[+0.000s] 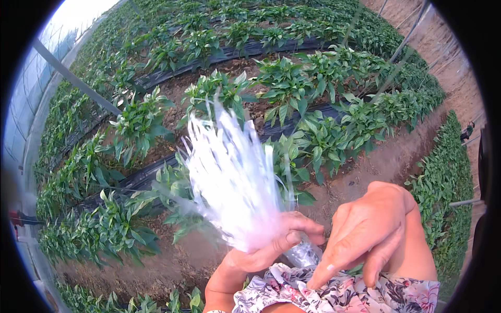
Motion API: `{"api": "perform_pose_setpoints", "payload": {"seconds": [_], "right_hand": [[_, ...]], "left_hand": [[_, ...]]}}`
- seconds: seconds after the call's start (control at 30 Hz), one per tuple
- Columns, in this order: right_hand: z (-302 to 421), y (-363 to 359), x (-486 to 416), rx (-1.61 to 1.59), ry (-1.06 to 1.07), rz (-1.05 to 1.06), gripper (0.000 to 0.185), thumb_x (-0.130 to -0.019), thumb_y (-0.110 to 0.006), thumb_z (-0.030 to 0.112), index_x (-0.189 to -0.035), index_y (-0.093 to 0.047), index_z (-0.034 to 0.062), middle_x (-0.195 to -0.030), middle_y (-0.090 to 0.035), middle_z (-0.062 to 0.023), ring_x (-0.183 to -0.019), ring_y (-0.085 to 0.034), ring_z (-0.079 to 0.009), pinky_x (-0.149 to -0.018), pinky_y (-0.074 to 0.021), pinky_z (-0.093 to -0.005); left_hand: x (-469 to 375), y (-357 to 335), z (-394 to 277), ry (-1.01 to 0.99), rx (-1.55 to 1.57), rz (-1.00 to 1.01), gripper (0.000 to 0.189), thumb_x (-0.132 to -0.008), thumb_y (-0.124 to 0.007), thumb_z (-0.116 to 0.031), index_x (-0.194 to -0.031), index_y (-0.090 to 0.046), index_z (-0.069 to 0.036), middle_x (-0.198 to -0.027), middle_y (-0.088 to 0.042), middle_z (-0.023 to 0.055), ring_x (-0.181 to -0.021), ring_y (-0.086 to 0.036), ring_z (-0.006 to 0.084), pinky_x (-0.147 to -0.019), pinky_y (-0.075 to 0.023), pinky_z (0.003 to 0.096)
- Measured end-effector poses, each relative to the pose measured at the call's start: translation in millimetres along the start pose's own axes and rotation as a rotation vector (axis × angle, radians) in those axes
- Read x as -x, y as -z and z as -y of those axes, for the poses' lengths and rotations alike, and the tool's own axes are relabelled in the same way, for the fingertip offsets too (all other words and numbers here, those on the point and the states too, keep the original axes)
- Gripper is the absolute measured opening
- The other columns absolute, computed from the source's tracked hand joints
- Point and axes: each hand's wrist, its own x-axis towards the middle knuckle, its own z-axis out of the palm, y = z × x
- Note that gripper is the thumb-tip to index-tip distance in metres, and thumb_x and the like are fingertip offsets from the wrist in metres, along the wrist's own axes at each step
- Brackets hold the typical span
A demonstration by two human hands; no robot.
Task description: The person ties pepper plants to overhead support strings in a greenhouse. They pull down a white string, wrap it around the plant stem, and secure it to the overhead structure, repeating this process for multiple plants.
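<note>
My left hand [270,244] is closed around a bundle of clear, shiny plastic strips [231,172]. The strips fan upward and away over the pepper-like plants, glaring white in the light. Their crumpled lower end [303,253] shows below my fingers. My right hand [364,231] hangs just right of the bundle, bent down over the floral-print garment [289,287]. Its index finger and thumb are spread, with nothing visible between them. Whether the fingertips touch the cloth is unclear.
Leafy green plants [325,133] grow in curving rows on soil beds with black plastic mulch [146,172]. A bare soil path [375,168] runs between rows. At left, a slanted pole [78,82] stands near the greenhouse's plastic wall [23,105]. Thin poles [411,31] rise at upper right.
</note>
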Motion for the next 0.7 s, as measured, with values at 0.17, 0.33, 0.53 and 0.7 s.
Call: {"api": "perform_pose_setpoints", "payload": {"seconds": [0.17,0.33,0.53,0.7], "right_hand": [[116.0,9.0,74.8,0.612,-0.356,-0.165,0.014,-0.089,-0.061,0.013,-0.089,-0.063,-0.0006,-0.075,-0.063,-0.0110,-0.065,-0.061,-0.0278,-0.054,-0.0466,-0.0335],[265.7,-19.8,130.3,1.265,-0.855,-0.552,0.010,-0.079,-0.066,0.009,-0.077,-0.062,0.0001,-0.066,-0.059,-0.0094,-0.061,-0.058,-0.0247,-0.055,-0.0443,-0.0333],[435.1,-35.3,81.7,2.303,-0.069,-0.798,0.021,-0.091,-0.057,0.017,-0.074,-0.058,0.0040,-0.060,-0.052,-0.0014,-0.050,-0.044,-0.0111,-0.048,-0.0369,-0.0243],[540.4,24.1,-17.2,2.199,0.492,-0.632,0.025,-0.097,-0.048,0.026,-0.088,-0.056,0.0047,-0.070,-0.050,0.0020,-0.064,-0.051,-0.0061,-0.060,-0.0475,-0.0228]], "left_hand": [[-1.2,-3.2,-34.5,-0.033,-0.026,-0.294,0.024,-0.084,-0.059,-0.023,-0.081,-0.061,0.000,-0.070,-0.057,0.0091,-0.060,-0.050,0.0151,-0.054,-0.0364,0.0255],[-6.2,18.6,-40.9,-0.081,0.067,-0.273,0.018,-0.093,-0.050,-0.017,-0.089,-0.056,0.000,-0.060,-0.043,0.0016,-0.051,-0.036,0.0099,-0.047,-0.0262,0.0241],[-26.3,-7.0,-51.5,0.078,0.076,-0.488,0.024,-0.096,-0.048,-0.022,-0.076,-0.053,-0.010,-0.066,-0.049,-0.0011,-0.059,-0.043,0.0088,-0.051,-0.0340,0.0230],[-45.9,-33.4,-82.7,0.048,-0.042,-0.280,0.020,-0.097,-0.045,-0.021,-0.092,-0.056,-0.005,-0.065,-0.048,0.0014,-0.053,-0.036,0.0072,-0.048,-0.0284,0.0216]]}}
